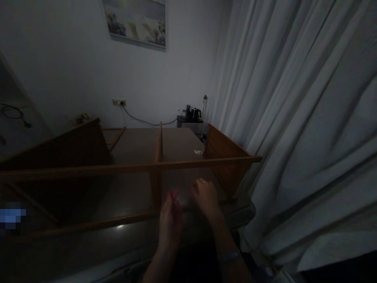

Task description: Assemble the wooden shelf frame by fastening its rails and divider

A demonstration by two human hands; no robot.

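A wooden cabinet frame (132, 167) lies on its back in a dim room, with a middle divider (158, 149) and side panels. My left hand (170, 218) reaches toward the foot of the divider, fingers held together and pointing forward, with nothing seen in them. My right hand (206, 196) hovers over the right compartment near the lower rail, its fingers curled downward; a ring shows on one finger. Whether it holds anything small is hidden.
Pale curtains (294, 118) hang along the right side. A small table with a kettle (193, 116) stands against the back wall, beside a socket and cable (119, 102). A picture (137, 21) hangs above.
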